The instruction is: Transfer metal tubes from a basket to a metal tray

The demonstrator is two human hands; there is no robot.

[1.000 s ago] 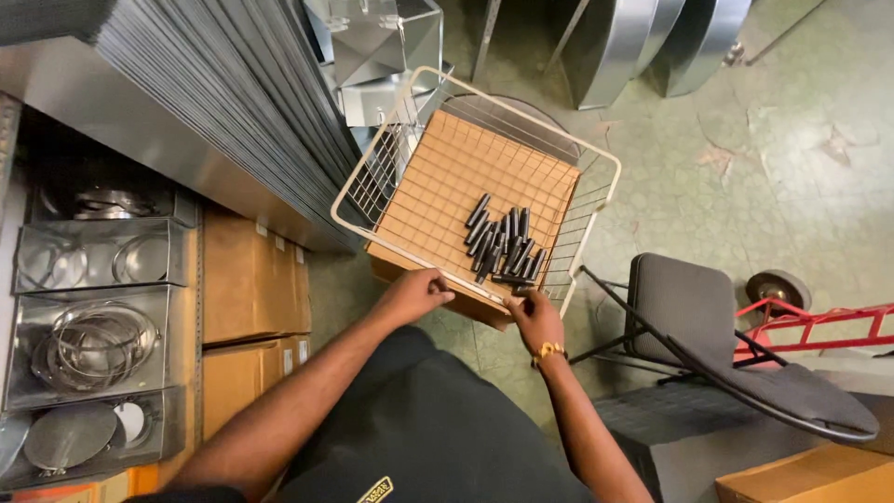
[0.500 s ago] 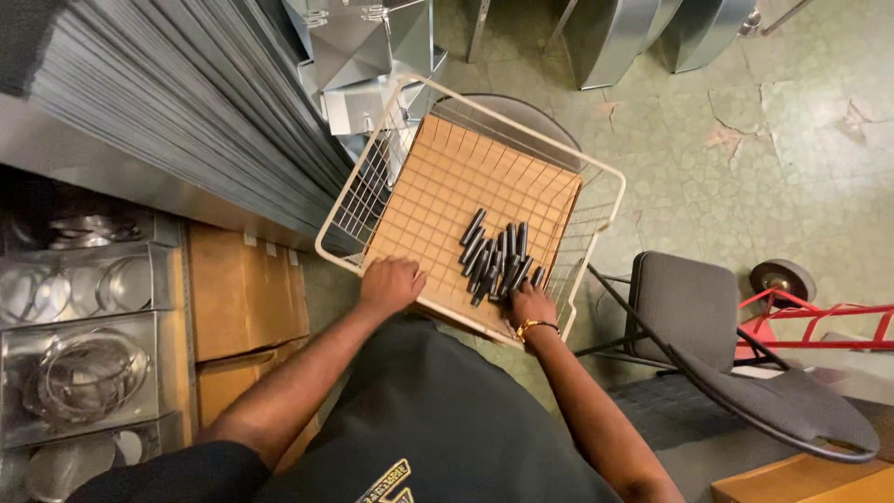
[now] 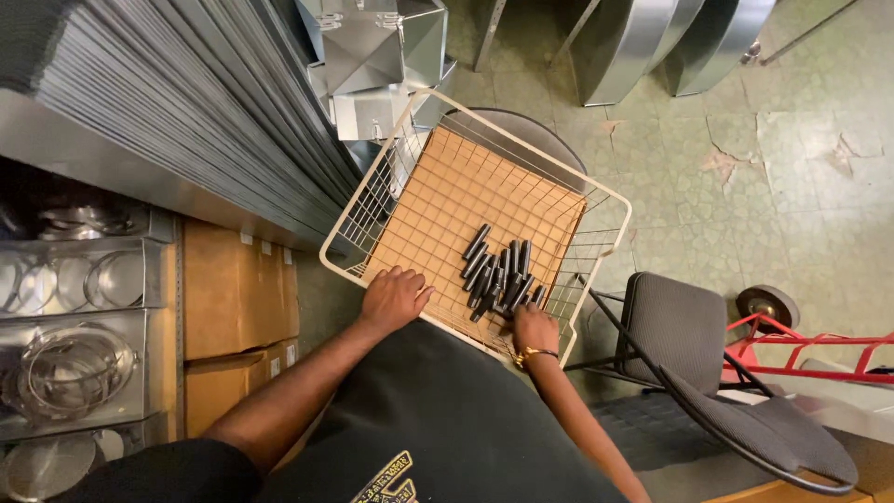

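A cream wire basket (image 3: 372,196) with a brown cardboard liner (image 3: 447,205) sits in front of me, tilted diagonally. Several short black cylindrical pieces (image 3: 498,270) lie in a loose pile near its front right corner. My left hand (image 3: 393,298) rests on the basket's near rim, fingers curled over the wire and the liner's edge. My right hand (image 3: 535,328), with a gold bracelet at the wrist, is at the near right rim, its fingers touching the closest black pieces. Whether it grips one is hidden.
A slanted stack of grey sheet-metal panels (image 3: 186,102) fills the upper left. Cardboard boxes (image 3: 233,298) and shelves of metal rings (image 3: 65,373) stand at left. A grey folding chair (image 3: 708,373) and a red hand truck (image 3: 819,354) are at right. Metal ducts (image 3: 643,47) stand behind.
The view has shifted closer to the basket. My left hand slid along the near rim, and my right hand moved up from the rim into the pile of black pieces.
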